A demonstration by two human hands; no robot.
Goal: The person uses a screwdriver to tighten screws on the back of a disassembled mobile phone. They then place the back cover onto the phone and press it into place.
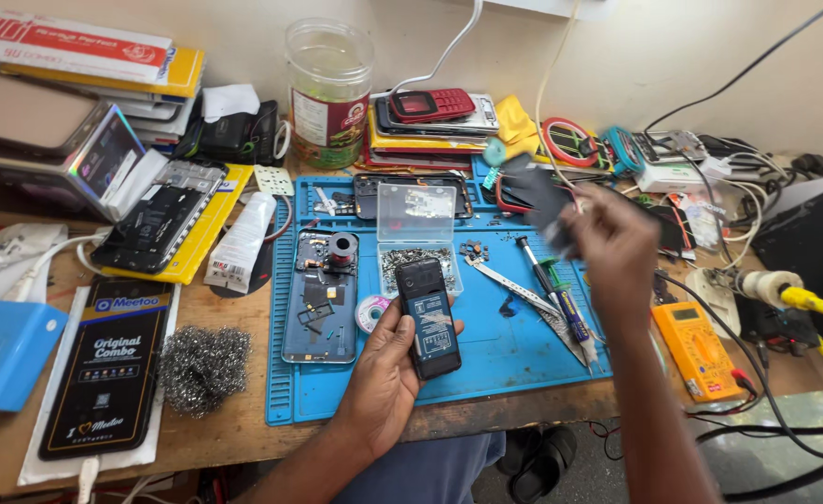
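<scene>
Holding a small dark phone (427, 317) at frame centre over the blue mat (514, 350), the left hand (388, 378) has fingers clamped on it. Right hand (612, 245), blurred at centre right, grips a dark object; finger state cannot be determined. Judged early: disassembled phone (320, 299) remains open on the mat.

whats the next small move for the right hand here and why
Probably bring the right hand back down toward the small dark phone that the left hand holds over the blue mat; the right hand is raised, blurred, well apart from it.

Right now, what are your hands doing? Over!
Left hand grips small black phone with its back open. Right hand raised, holding blurred dark flat piece. Blue rubber work mat below, crowded with tools.
</scene>
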